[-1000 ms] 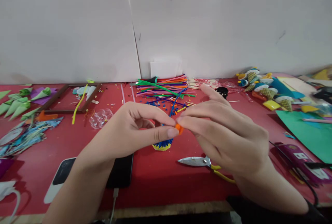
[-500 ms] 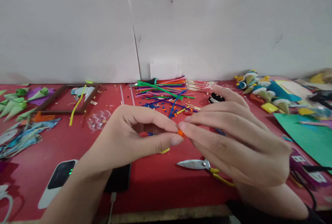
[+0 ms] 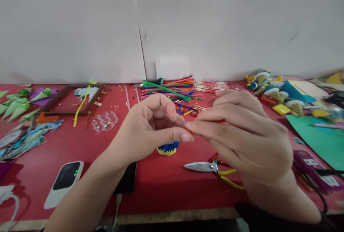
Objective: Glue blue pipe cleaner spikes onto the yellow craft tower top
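My left hand point(image 3: 150, 128) and my right hand point(image 3: 242, 135) meet above the middle of the table, fingertips nearly touching. Between them is a small orange piece point(image 3: 189, 130), mostly covered by the fingers; its kind is not clear. My left hand pinches at it with the thumb below and bent fingers above. From the other side, my right index finger and thumb close on it, the other fingers stretched out. Below my left thumb, a blue and yellow pleated piece point(image 3: 168, 148) shows in part. Scissors with yellow handles point(image 3: 201, 167) lie on the table under my right hand.
Several coloured pipe cleaners point(image 3: 166, 88) lie in a heap behind my hands. A clear plastic palette point(image 3: 104, 121), a brown frame point(image 3: 67, 112) and a white device point(image 3: 64, 183) are at left. Green paper point(image 3: 319, 138) and small stuffed figures point(image 3: 279, 95) lie at right. A white board point(image 3: 215, 27) stands behind.
The left fingers have curled more and shifted over the orange piece, which shows less now. More of the blue and yellow piece is visible below. The view has tipped slightly downward.
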{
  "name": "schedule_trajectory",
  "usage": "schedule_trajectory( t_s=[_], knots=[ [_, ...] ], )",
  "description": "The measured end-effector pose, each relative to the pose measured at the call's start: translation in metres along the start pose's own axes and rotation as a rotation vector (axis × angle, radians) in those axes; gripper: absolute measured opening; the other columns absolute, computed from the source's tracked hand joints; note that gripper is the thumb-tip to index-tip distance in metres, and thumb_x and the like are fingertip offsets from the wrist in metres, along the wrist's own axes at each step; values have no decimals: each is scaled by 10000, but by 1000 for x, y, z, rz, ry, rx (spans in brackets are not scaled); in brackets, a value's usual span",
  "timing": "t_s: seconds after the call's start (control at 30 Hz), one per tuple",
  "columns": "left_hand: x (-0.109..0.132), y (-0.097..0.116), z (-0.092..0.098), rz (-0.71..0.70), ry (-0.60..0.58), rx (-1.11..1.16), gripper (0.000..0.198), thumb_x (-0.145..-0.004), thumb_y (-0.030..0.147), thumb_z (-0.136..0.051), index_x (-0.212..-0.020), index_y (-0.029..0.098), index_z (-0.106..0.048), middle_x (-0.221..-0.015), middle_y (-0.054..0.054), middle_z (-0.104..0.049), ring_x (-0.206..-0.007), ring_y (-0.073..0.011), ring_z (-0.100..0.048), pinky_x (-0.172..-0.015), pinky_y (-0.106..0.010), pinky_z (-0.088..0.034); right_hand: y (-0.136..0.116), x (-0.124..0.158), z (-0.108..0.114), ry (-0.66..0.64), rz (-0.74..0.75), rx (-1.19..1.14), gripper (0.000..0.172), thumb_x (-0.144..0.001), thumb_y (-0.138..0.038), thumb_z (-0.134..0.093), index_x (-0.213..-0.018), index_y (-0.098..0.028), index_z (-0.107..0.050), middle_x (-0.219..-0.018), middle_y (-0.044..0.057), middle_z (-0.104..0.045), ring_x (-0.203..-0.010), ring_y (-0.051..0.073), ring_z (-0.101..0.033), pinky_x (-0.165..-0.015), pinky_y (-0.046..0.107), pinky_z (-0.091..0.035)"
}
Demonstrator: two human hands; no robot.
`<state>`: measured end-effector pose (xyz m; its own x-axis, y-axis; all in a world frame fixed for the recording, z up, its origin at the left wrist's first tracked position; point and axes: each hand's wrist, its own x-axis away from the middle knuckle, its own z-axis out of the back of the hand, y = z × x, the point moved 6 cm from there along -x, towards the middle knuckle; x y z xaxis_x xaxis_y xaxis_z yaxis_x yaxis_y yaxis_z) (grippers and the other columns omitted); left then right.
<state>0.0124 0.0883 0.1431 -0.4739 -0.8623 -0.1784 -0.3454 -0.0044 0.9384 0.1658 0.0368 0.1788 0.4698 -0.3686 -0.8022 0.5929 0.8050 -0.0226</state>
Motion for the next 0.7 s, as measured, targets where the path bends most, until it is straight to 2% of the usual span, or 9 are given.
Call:
schedule_trajectory(
  t_s=[0.2,0.37,0.47,0.6,0.7],
  knots=[
    [-1,-7,-3,41,11,92,343,-723,-12,-878,-832,179,-616,-735,67,-791,-645,-63,-752,-631,-128,-609,3,1,2,39,17,-101,196,-927,-67,-714,-933,-257,-764,-830,-17,-744,-799,170,-610,-811,389,-544],
    [0,-14,1,115,8,115,293,-753,84,-910,-899,184,-676,-750,37,-828,-627,-78,-753,-602,-132,-608,3,0,3,62,15,-75,216,-893,-29,-728,-938,-236,-770,-836,7,-752,-831,191,-611,-797,404,-547],
    [-1,-15,2,129,-8,153,313,-738,73,-920,-899,191,-679,-730,48,-825,-616,-84,-759,-574,-123,-596,2,0,2,47,41,-57,204,-900,-36,-724,-926,-235,-763,-827,10,-751,-815,188,-608,-784,394,-541],
    [-2,-12,1,93,-14,158,337,-722,11,-911,-881,182,-668,-723,53,-827,-625,-75,-767,-621,-120,-609,1,-1,2,61,70,-77,199,-900,-31,-720,-934,-221,-768,-817,4,-763,-810,182,-629,-820,393,-561],
    [0,-11,-3,43,18,172,381,-705,49,-943,-900,187,-646,-713,52,-827,-622,-79,-770,-613,-114,-602,1,-2,3,71,86,-129,171,-899,-39,-724,-930,-201,-771,-820,7,-772,-806,178,-661,-840,393,-584]
  ],
)
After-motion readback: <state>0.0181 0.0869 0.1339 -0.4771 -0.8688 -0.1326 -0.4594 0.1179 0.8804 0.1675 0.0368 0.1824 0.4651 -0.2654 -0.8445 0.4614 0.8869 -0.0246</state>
